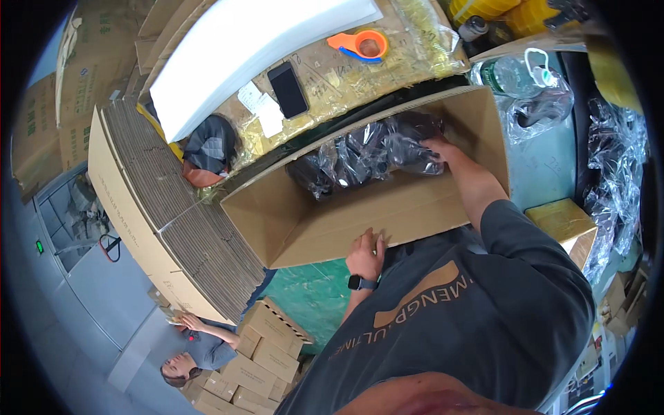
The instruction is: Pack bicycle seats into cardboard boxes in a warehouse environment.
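Observation:
A long open cardboard box (408, 214) stands in front of me. Black items in clear plastic bags (360, 149) lie in a row along its far side. My right hand (440, 149) reaches into the box's right part, with its fingers closed on the rightmost bagged black item (409, 146); some fingertips are hidden by the plastic. My left hand (365, 254), a dark watch on its wrist, rests at the near wall, its fingers stretched out over the edge and holding nothing.
Beyond the box, a taped worktop holds a phone (288, 90), an orange tape dispenser (361, 45) and white foam sheets (235, 55). Flattened cartons (173, 207) are stacked left. Bottles (512, 76) and plastic wrap (615, 180) lie right. Another person (207, 353) stands lower left near stacked boxes.

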A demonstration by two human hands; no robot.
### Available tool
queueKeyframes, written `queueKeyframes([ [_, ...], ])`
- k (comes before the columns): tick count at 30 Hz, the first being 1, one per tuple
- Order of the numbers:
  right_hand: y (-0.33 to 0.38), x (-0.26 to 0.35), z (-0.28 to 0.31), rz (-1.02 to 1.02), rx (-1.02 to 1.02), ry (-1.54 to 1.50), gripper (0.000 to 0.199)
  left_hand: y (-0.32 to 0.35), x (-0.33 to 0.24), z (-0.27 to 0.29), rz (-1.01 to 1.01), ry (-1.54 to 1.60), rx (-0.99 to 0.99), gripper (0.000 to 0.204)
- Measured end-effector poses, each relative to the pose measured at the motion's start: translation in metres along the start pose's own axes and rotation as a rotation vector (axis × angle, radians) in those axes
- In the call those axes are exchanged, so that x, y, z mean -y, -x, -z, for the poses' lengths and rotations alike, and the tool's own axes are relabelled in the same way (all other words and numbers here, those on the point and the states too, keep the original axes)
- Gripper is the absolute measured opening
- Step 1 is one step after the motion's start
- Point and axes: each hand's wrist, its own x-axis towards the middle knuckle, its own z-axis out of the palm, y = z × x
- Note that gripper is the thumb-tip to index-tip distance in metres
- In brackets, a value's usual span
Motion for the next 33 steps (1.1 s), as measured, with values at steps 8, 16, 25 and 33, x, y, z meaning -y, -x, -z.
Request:
queueKeyframes([
  [8, -0.036, -0.005, -0.017, 0.446, -0.543, 0.787, 0.089, -0.057, 0.019, 0.043, -0.116, 0.117, 0.038, 0.035],
  [16, 0.006, 0.012, 0.051, 0.103, -0.286, 1.120, 0.073, -0.239, -0.092, 0.161, -0.679, 0.177, -0.403, 0.032],
  [25, 0.215, 0.013, 0.044, 0.545, -0.081, 0.927, 0.076, -0.521, -0.090, 0.259, -0.775, -0.299, -0.499, 0.034],
  [33, 0.299, 0.007, 0.062, 0.591, -0.105, 0.819, 0.079, -0.581, -0.100, 0.268, -0.785, 0.114, -0.100, 0.025],
])
